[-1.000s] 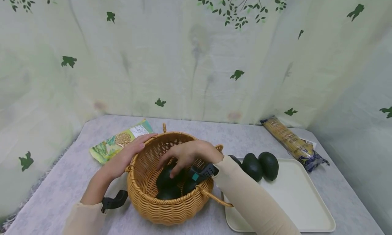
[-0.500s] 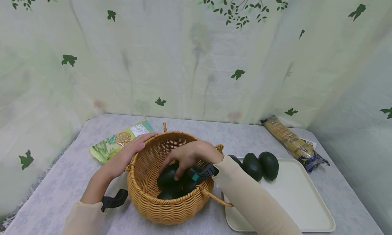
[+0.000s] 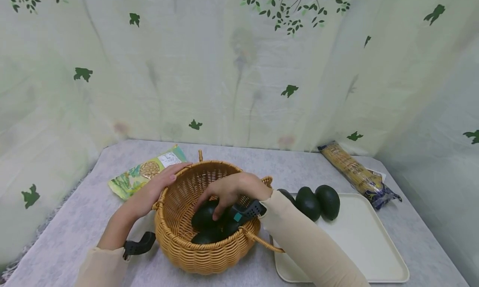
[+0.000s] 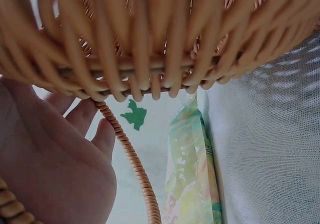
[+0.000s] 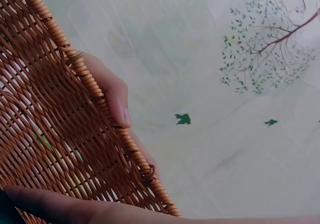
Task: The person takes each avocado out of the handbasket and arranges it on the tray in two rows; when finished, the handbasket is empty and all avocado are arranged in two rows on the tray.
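My right hand [image 3: 232, 189] reaches into a round wicker basket [image 3: 202, 258], with fingers and thumb around a dark green avocado [image 3: 203, 216]. More avocados lie beside and below it, partly hidden by the hand and wrist camera. One right finger [image 5: 55, 204] stretches across the basket's inside in the right wrist view. My left hand [image 3: 159, 187] rests against the left rim of the basket, fingers extended along it. From the left wrist view, the left hand [image 4: 60, 154] touches the rim from outside, its fingertips partly hidden behind the wicker.
A cream tray [image 3: 359, 245] sits to the right, partly under my right forearm, with dark avocados [image 3: 308, 204] at its far left corner. Behind it lies a pack of pasta [image 3: 355, 172]. Back left is a green food bag [image 3: 146, 172]. One basket handle [image 3: 263, 242] juts toward the tray.
The avocado under my right hand has shifted slightly within the basket, and the right fingers have settled around it. My left hand stays on the rim.
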`<state>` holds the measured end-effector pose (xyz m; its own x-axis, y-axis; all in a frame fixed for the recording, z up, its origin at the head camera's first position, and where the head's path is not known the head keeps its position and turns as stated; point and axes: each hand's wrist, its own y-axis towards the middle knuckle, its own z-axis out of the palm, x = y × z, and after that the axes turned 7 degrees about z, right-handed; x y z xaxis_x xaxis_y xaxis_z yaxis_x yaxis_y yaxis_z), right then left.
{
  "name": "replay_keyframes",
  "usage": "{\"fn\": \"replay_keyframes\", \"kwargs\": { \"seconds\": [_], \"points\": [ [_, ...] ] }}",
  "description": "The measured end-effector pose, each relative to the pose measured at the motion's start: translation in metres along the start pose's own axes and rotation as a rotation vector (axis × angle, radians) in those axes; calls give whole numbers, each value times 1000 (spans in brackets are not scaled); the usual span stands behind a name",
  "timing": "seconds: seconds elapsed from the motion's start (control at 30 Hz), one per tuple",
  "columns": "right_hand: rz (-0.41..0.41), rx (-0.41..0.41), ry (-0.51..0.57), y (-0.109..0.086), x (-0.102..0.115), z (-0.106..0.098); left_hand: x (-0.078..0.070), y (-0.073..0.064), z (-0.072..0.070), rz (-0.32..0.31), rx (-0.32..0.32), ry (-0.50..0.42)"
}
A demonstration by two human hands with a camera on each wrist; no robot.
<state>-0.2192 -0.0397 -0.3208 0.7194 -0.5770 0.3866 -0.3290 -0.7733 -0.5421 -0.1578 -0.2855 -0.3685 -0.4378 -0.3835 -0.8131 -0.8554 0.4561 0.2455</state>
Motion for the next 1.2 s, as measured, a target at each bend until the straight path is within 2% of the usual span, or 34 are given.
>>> {"fn": "replay_keyframes", "kwargs": {
  "seconds": [0.27, 0.63, 0.87, 1.2],
  "points": [
    [-29, -40, -10, -2, 1, 0, 1, -1, 0, 8, 0, 0],
    [-132, -137, 47, -13, 1, -4, 4, 1, 0, 31, 8, 19],
    [-226, -194, 58, -23, 4, -7, 6, 1, -2, 46, 12, 24],
    [-184, -349, 26, -41, 7, -4, 5, 1, -1, 43, 14, 12]
  ]
}}
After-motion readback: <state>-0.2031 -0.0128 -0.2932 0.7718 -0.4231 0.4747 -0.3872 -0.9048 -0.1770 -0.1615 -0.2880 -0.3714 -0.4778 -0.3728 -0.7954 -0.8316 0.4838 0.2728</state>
